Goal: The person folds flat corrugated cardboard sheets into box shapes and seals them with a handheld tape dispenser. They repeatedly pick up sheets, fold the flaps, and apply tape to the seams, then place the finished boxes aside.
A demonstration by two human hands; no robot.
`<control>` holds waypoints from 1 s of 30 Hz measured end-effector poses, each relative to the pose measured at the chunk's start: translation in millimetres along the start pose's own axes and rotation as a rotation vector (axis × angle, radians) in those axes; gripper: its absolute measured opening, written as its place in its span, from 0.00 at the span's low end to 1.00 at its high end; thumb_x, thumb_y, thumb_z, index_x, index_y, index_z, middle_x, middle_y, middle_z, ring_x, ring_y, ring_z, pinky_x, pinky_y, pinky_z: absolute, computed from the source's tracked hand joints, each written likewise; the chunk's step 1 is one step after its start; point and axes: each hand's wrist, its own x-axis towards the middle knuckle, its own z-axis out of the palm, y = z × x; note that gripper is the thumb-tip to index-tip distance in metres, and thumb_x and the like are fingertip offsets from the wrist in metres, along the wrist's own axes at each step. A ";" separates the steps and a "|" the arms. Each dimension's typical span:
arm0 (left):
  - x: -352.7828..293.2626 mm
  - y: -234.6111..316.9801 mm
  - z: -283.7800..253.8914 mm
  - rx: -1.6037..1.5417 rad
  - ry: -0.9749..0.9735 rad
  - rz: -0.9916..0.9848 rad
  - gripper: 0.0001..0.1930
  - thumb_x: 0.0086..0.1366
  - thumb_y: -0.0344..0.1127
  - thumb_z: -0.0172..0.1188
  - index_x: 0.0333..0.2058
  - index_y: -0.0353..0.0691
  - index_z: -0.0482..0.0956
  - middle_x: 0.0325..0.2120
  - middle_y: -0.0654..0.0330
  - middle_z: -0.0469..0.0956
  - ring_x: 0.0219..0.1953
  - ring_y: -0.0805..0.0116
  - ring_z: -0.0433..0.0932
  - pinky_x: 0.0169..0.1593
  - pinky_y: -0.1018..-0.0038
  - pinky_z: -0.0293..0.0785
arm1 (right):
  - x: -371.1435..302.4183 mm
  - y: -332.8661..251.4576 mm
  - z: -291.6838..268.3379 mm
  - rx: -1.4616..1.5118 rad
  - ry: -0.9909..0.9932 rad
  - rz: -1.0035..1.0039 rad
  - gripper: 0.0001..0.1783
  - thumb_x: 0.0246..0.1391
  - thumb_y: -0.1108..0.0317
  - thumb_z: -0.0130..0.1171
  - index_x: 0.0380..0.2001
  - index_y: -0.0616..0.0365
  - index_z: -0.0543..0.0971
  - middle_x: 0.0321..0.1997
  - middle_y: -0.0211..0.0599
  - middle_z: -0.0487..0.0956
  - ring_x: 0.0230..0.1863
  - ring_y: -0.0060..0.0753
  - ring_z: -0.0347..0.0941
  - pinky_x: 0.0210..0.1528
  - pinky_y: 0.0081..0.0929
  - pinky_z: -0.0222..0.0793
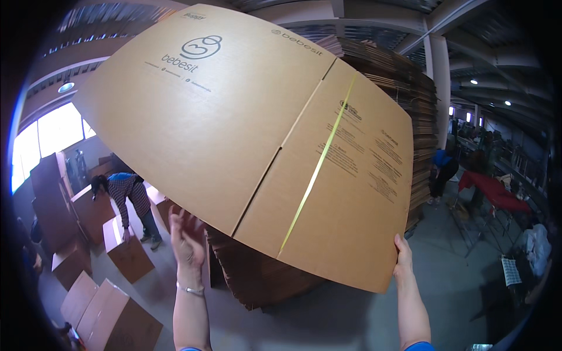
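Observation:
A large flattened cardboard box (pixel 234 134) fills the middle of the view, tilted up in front of me. It has dark print, a crease across it and a yellow-green strap (pixel 319 167) lying over its right panel. My right hand (pixel 403 257) grips its lower right corner, thumb on the front face, the other fingers mostly hidden behind. Just below its lower left edge, my left hand (pixel 188 240) is raised with fingers apart and slightly blurred; whether the fingertips touch the cardboard I cannot tell. A bracelet (pixel 190 289) circles my left wrist.
Behind the sheet rises a tall stack of flattened cardboard (pixel 424 111), with more cardboard (pixel 252 281) low beneath it. A person (pixel 132 196) bends over boxes (pixel 126 251) at left; closed boxes (pixel 111 316) stand nearer. Another person (pixel 443 169) and a red cloth (pixel 494 190) are at right.

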 end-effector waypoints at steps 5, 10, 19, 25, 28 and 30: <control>-12.4 -21.3 63.6 -0.093 0.270 -0.236 0.26 0.65 0.31 0.59 0.60 0.39 0.63 0.51 0.54 0.73 0.51 0.58 0.76 0.55 0.62 0.75 | -6.1 11.0 -42.5 -0.025 0.080 -0.018 0.28 0.60 0.65 0.58 0.61 0.62 0.66 0.57 0.43 0.74 0.55 0.41 0.72 0.55 0.40 0.72; -74.4 -29.1 39.9 -0.136 0.366 -0.274 0.26 0.63 0.24 0.56 0.59 0.38 0.62 0.49 0.54 0.73 0.50 0.58 0.76 0.53 0.60 0.77 | -35.4 55.7 -91.1 0.031 0.099 0.111 0.31 0.59 0.66 0.57 0.64 0.58 0.62 0.61 0.40 0.71 0.60 0.42 0.68 0.61 0.44 0.67; -100.7 -0.5 19.8 -0.023 0.345 -0.219 0.22 0.65 0.33 0.57 0.56 0.36 0.66 0.50 0.55 0.74 0.52 0.55 0.75 0.55 0.56 0.75 | -110.7 147.1 -115.5 0.153 0.194 0.294 0.39 0.56 0.63 0.61 0.68 0.48 0.56 0.67 0.35 0.64 0.67 0.43 0.59 0.67 0.50 0.58; -90.0 4.9 6.8 -0.001 0.352 -0.227 0.25 0.66 0.39 0.60 0.58 0.37 0.66 0.52 0.55 0.74 0.53 0.55 0.75 0.55 0.55 0.75 | -129.6 175.4 -109.7 0.223 0.243 0.371 0.40 0.55 0.61 0.63 0.67 0.47 0.57 0.67 0.32 0.64 0.67 0.43 0.59 0.67 0.52 0.57; -76.7 3.8 4.3 0.011 0.319 -0.228 0.26 0.66 0.41 0.61 0.58 0.38 0.66 0.52 0.55 0.74 0.53 0.55 0.75 0.55 0.55 0.75 | -131.1 186.5 -107.5 0.244 0.233 0.381 0.40 0.55 0.60 0.63 0.67 0.45 0.57 0.67 0.31 0.64 0.67 0.43 0.59 0.67 0.53 0.57; -73.9 3.5 7.0 0.038 0.326 -0.227 0.26 0.65 0.40 0.62 0.58 0.38 0.67 0.52 0.55 0.74 0.53 0.55 0.75 0.55 0.55 0.75 | -133.9 186.7 -104.0 0.250 0.240 0.406 0.40 0.55 0.60 0.63 0.67 0.44 0.57 0.67 0.31 0.64 0.67 0.43 0.59 0.67 0.54 0.56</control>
